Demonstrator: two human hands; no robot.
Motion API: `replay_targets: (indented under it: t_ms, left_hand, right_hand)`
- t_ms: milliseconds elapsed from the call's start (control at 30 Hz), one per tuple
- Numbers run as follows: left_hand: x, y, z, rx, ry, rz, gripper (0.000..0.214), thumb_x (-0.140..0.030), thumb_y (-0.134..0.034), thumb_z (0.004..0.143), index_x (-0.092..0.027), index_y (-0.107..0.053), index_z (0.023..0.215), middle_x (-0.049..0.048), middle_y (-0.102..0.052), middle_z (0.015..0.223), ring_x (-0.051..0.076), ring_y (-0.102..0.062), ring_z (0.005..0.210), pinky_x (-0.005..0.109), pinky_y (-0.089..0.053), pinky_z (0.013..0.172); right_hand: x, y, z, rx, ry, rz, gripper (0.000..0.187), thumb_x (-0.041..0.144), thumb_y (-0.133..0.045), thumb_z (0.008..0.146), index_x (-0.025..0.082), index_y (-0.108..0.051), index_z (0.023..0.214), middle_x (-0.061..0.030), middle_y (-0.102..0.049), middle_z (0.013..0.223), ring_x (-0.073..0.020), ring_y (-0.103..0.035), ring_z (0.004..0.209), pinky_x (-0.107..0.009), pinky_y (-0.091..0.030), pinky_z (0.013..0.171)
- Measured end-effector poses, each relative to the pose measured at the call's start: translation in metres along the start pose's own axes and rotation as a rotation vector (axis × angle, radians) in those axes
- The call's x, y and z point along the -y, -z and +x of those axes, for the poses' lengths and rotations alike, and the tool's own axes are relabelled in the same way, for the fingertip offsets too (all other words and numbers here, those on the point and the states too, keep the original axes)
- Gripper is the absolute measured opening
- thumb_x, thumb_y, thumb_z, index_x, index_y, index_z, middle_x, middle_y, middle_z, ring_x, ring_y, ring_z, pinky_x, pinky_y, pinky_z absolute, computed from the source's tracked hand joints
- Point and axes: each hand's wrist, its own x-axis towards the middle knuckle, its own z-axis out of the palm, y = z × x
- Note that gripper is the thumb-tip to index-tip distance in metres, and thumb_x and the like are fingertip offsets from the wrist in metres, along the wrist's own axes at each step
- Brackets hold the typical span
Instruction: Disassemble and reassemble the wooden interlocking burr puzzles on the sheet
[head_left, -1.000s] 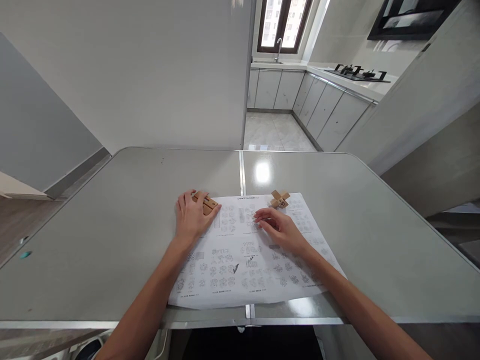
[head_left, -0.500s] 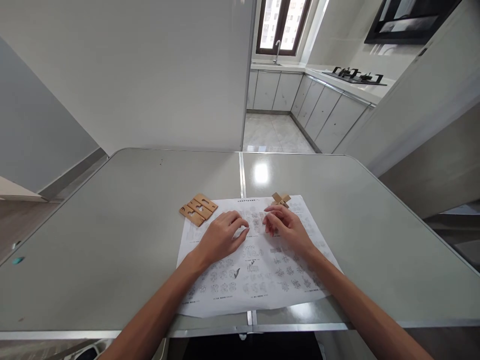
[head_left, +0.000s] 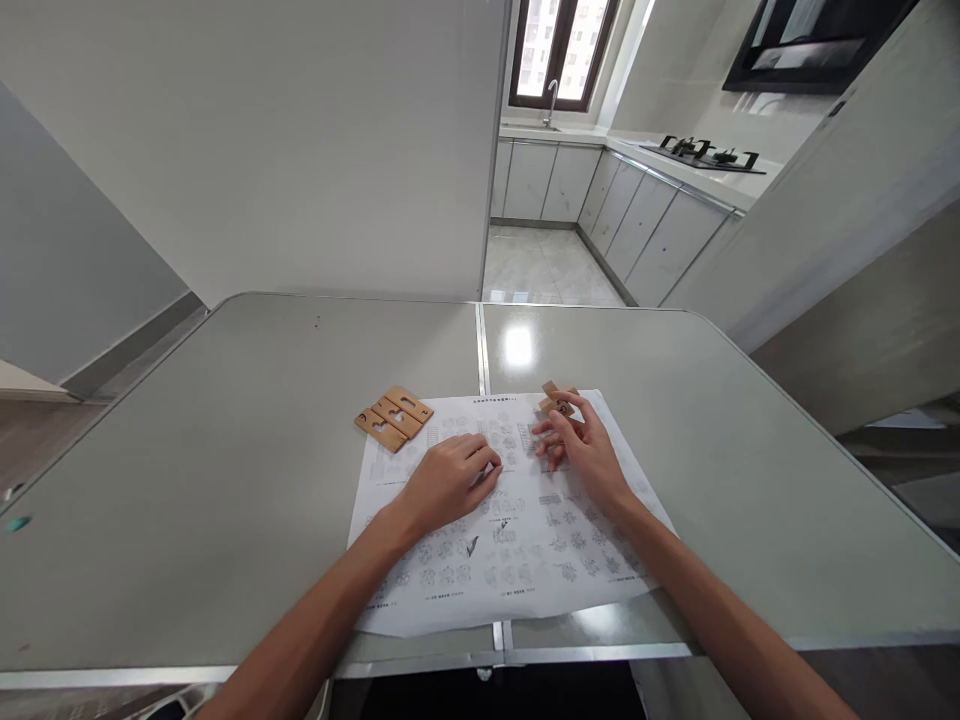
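A white printed sheet full of small diagrams lies on the grey table. My left hand rests on the sheet with its fingers loosely curled and nothing in it. My right hand reaches to the sheet's far right corner, and its fingertips touch a small wooden cross-shaped puzzle piece. Three flat wooden notched pieces lie side by side at the sheet's far left corner, apart from both hands.
A seam runs down the table's middle. The near edge is a metal rim. A small teal object lies at the far left. Behind stand a white partition and a kitchen with cabinets.
My left hand left the flat wooden pieces and moved right onto the sheet. My right hand moved forward until its fingers reached the wooden cross piece.
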Motion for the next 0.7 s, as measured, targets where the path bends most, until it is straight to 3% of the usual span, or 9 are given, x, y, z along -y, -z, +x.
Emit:
replay_targets:
  t_ms: [200,567,700]
  left_hand:
    - [-0.0001,0.0004,0.0003,-0.018,0.028,-0.005,0.018,-0.020,-0.052,0.104,-0.018,-0.065,0.093,0.0046,-0.070,0.090,0.016,-0.063,0.073,0.030,-0.050,0.068]
    - [-0.0010,0.0012,0.0013,-0.017,0.044,-0.015,0.021,-0.022,-0.049,0.105,-0.018,-0.067,0.095,0.0042,-0.069,0.087,0.016,-0.062,0.072,0.031,-0.050,0.069]
    - [-0.0034,0.0038,0.0020,-0.024,0.046,-0.021,0.022,-0.022,-0.049,0.105,-0.018,-0.067,0.094,0.0042,-0.069,0.086,0.016,-0.062,0.071,0.030,-0.050,0.067]
  right_hand:
    - [-0.0010,0.0035,0.0039,-0.009,-0.005,0.021,0.045,0.062,-0.074,0.091,0.027,-0.065,0.119,-0.0008,-0.068,0.086,-0.0154,-0.066,0.062,-0.025,-0.052,0.046]
    - [0.0027,0.0042,0.0045,-0.059,-0.052,0.043,0.052,0.055,-0.075,0.090,0.033,-0.055,0.132,-0.0023,-0.068,0.105,-0.0187,-0.074,0.069,-0.026,-0.053,0.046]
    - [0.0031,0.0083,0.0087,-0.082,-0.090,0.104,0.053,0.051,-0.079,0.087,0.031,-0.057,0.131,-0.0071,-0.070,0.118,-0.0214,-0.075,0.080,-0.027,-0.057,0.050]
